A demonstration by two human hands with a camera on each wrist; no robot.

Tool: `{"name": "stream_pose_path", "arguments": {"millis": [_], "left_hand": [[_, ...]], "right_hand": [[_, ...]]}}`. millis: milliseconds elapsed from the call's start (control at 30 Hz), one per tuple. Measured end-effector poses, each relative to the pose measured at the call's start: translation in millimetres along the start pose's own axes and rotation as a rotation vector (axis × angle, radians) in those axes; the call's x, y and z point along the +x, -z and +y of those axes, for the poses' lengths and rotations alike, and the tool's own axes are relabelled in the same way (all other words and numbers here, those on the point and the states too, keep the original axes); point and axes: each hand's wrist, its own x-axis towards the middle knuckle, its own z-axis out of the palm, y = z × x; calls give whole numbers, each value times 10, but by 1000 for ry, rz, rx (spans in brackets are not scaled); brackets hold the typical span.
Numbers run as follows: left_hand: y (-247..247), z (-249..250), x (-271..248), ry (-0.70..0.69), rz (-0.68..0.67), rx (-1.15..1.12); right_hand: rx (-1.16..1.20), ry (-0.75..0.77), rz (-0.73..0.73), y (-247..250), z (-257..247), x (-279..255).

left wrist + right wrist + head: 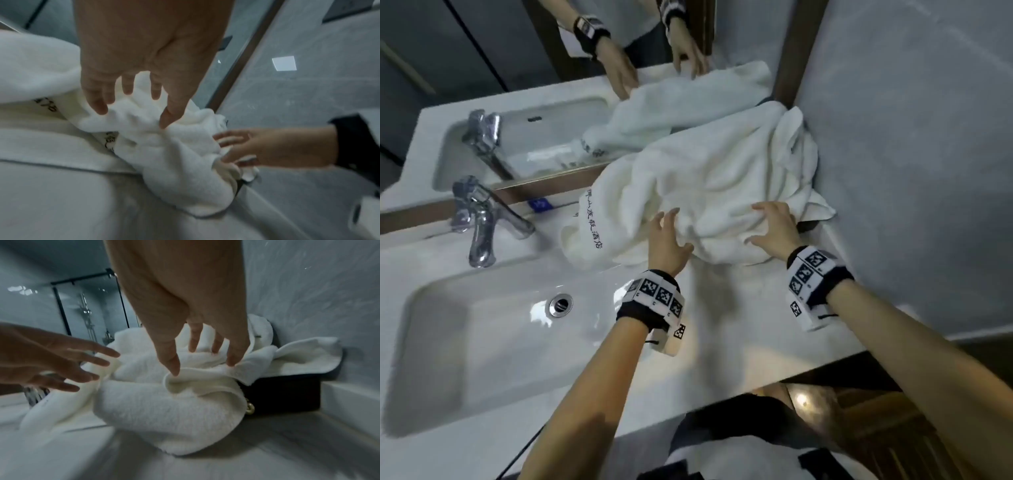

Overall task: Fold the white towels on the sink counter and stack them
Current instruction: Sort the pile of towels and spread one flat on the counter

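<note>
The white towels (705, 192) lie crumpled on the bench (722, 318) right of the sink (493, 342), our left hand (667, 240) and right hand (777, 226) spread-fingered, gripping nothing yet, so next we likely find one towel's edge.

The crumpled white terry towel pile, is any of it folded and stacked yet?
No, the crumpled white terry towel pile lies bunched in loose wrinkles on the white sink counter.
</note>
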Motion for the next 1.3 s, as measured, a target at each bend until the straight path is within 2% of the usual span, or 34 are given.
{"name": "stream_pose_path", "arguments": {"millis": [133,200,267,400,567,700,833,933,1000,1067,1167,1233,1300], "left_hand": [[-238,41,54,26,-13,297],[-283,8,86,32,13,429],[-255,-31,111,-10,66,463],[-92,109,107,-171,220,351],[180,643,198,-186,343,188],[423,1099,231,-264,375,-1],[700,1458,263,-316,369,-288],[841,1532,279,-329,368,-426],[827,1465,285,-349,333,-444],[707,1310,318,-299,280,-400],[458,935,384,-90,205,-270],[320,623,408,69,120,-88],[211,360,398,199,28,74]], "right_hand": [[-255,46,116,-12,-59,71],[-352,105,116,27,-67,111],[-364,165,77,102,-83,137],[-259,210,21,342,-164,156],[83,222,-44,804,-372,252],[204,306,137,1166,-700,354],[414,472,216,1474,-1008,378],[509,531,297,1578,-1100,352],[508,500,328,1539,-1061,394],[484,408,331,1393,-947,459],[246,229,357,1071,-645,504],[71,95,272,844,-420,466],[-31,28,134,633,-252,398]]}}
